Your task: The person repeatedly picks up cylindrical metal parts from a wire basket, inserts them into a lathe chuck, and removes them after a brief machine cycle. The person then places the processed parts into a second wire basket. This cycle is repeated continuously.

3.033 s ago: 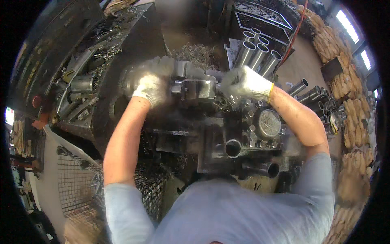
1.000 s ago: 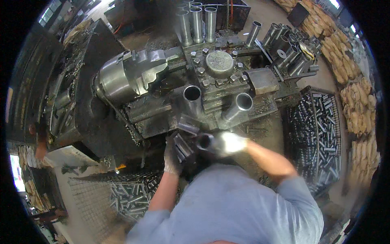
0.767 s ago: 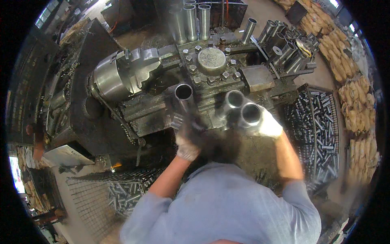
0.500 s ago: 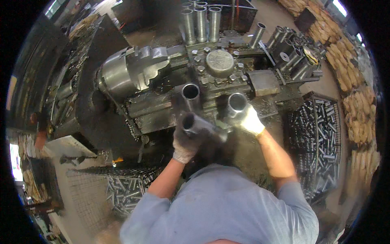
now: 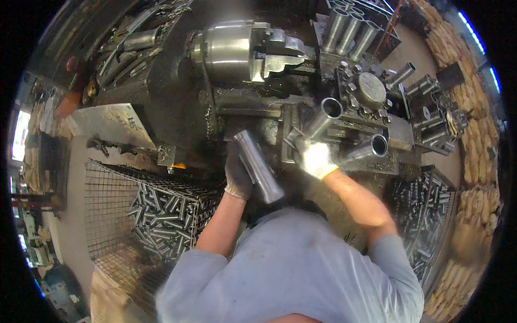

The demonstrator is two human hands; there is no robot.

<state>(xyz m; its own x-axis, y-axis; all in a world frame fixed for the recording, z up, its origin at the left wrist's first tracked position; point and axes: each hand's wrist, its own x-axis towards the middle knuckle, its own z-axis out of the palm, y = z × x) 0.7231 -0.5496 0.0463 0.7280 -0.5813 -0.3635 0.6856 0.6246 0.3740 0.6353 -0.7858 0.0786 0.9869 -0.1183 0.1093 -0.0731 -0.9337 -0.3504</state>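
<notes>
A smooth steel tube point(image 5: 258, 168) lies slantwise in my left hand point(image 5: 237, 173), its gloved fingers wrapped round the side. My right hand point(image 5: 316, 159), in a pale glove, is over the front of the lathe carriage with its fingers drawn together. At its fingertips is a small dark metal piece point(image 5: 292, 138), partly hidden, whose kind I cannot make out. Just beyond that hand an open-ended steel tube point(image 5: 322, 121) stands on the carriage. Another steel tube point(image 5: 362, 151) is to its right, its lower end hidden behind the glove.
The lathe chuck point(image 5: 230, 51) with stepped jaws is at the far left. A tool post point(image 5: 371, 90) ringed with bolts stands right of it. More tubes point(image 5: 350, 33) stand behind. Wire baskets of small metal pieces flank me, one left point(image 5: 113, 185), one right point(image 5: 431, 180).
My view has swung left. My left hand has tipped its tube over, so its side now shows. My right hand has let go of its tube and moved left beside the small dark piece.
</notes>
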